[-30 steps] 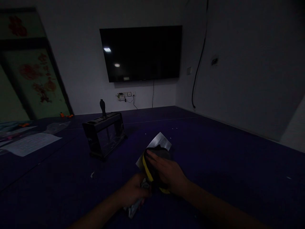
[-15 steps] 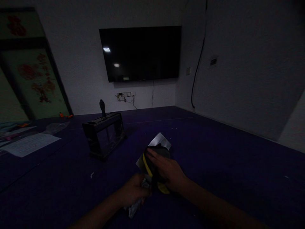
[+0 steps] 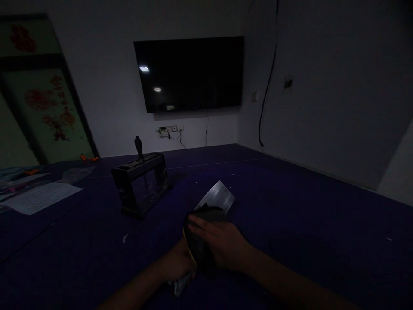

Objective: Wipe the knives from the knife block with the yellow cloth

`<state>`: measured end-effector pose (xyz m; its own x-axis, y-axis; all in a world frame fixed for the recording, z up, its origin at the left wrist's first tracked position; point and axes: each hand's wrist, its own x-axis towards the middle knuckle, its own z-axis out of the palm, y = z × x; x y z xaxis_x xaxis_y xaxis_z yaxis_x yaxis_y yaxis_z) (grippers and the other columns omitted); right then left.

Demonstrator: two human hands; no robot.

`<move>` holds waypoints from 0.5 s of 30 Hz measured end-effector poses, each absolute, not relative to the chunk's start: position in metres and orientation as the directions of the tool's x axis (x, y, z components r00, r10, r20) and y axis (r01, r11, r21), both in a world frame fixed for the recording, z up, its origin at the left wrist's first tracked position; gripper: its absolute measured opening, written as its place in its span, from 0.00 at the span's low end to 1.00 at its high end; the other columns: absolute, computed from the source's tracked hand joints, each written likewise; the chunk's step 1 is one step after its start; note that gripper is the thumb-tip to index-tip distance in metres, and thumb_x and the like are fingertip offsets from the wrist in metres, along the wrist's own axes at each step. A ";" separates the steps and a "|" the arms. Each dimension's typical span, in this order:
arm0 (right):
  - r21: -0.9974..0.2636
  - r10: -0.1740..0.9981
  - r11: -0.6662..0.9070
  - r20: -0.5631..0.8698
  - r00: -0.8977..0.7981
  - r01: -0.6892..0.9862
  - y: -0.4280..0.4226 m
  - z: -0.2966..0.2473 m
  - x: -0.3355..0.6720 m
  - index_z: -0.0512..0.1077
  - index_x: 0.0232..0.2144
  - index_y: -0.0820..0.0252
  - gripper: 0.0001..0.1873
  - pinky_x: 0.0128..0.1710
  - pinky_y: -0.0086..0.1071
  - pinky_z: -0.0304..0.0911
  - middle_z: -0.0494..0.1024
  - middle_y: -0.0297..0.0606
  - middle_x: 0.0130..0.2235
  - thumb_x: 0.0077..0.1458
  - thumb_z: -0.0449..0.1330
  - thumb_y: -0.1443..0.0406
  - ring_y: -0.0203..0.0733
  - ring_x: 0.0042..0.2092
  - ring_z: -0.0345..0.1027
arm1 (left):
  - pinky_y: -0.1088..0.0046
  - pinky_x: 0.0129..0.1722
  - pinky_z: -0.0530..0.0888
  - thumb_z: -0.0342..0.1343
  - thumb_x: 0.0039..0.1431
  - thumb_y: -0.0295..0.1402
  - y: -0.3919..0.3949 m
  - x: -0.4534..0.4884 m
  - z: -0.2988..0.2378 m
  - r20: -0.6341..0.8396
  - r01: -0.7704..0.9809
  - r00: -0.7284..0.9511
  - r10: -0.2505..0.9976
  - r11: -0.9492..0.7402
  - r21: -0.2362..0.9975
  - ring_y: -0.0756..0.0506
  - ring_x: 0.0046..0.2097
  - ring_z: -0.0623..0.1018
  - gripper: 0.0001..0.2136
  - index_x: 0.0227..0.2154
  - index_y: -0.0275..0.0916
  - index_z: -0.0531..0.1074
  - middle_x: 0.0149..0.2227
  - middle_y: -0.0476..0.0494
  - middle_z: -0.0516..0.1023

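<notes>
In the head view a broad metal blade [image 3: 219,199], looking like a cleaver's, points up and to the right above the blue floor. My left hand [image 3: 177,261] is closed around its handle, whose mottled grey end [image 3: 181,286] sticks out below the fist. My right hand [image 3: 222,243] presses a dark cloth pad [image 3: 201,245] with a yellow edge over the lower part of the blade, fingers laid across the pad. The pad hides the near part of the blade and some of my left fingers.
To the left stands a black knife block [image 3: 142,172] with clear sides and one dark handle [image 3: 138,147] upright in it. Printed paper [image 3: 43,197] and a clear plastic bag [image 3: 75,173] lie farther left. A television [image 3: 193,75] hangs on the wall.
My right hand and the pad have slid down and left along the blade, toward my left hand. More of the blade's far end shows; less of the yellow edge does.
</notes>
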<state>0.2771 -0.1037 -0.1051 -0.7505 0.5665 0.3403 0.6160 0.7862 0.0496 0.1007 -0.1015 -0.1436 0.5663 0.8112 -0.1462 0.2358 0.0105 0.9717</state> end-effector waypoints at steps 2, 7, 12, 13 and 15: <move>-0.014 0.639 0.726 0.385 -0.666 0.688 -0.098 -0.108 0.282 0.53 0.58 0.55 0.37 0.46 0.38 0.63 0.48 0.36 0.63 0.44 0.48 0.76 0.43 0.50 0.64 | 0.80 0.19 0.61 0.56 0.39 0.30 -0.105 0.101 -0.140 -0.130 0.241 0.564 0.815 -0.012 0.970 0.54 0.19 0.63 0.09 0.27 0.36 0.67 0.18 0.55 0.65; -0.191 0.679 0.648 0.582 -0.447 0.737 -0.080 -0.118 0.297 0.49 0.60 0.53 0.46 0.50 0.35 0.61 0.49 0.34 0.63 0.36 0.47 0.80 0.41 0.55 0.60 | 0.81 0.16 0.59 0.52 0.37 0.29 -0.111 0.096 -0.138 -0.139 0.288 0.565 0.813 -0.036 0.957 0.55 0.17 0.63 0.06 0.23 0.36 0.64 0.16 0.56 0.63; -0.253 0.670 0.630 0.656 -0.348 0.735 -0.074 -0.122 0.301 0.48 0.59 0.48 0.48 0.53 0.35 0.59 0.52 0.32 0.62 0.35 0.46 0.82 0.39 0.56 0.57 | 0.82 0.15 0.58 0.52 0.37 0.30 -0.112 0.094 -0.140 -0.144 0.281 0.569 0.810 -0.027 0.959 0.55 0.17 0.62 0.06 0.23 0.37 0.63 0.16 0.56 0.62; -0.247 0.672 0.632 0.646 -0.361 0.735 -0.075 -0.122 0.301 0.47 0.60 0.50 0.48 0.52 0.35 0.60 0.51 0.33 0.62 0.35 0.46 0.81 0.40 0.56 0.58 | 0.82 0.15 0.58 0.52 0.36 0.30 -0.112 0.094 -0.139 -0.147 0.282 0.567 0.811 -0.023 0.959 0.55 0.17 0.62 0.06 0.23 0.37 0.63 0.16 0.56 0.62; -0.216 0.677 0.637 0.615 -0.404 0.740 -0.078 -0.122 0.298 0.48 0.60 0.52 0.46 0.50 0.35 0.62 0.50 0.36 0.62 0.37 0.47 0.81 0.41 0.54 0.61 | 0.82 0.15 0.58 0.52 0.36 0.30 -0.112 0.096 -0.138 -0.156 0.291 0.565 0.810 -0.018 0.957 0.55 0.16 0.63 0.06 0.23 0.37 0.64 0.15 0.56 0.62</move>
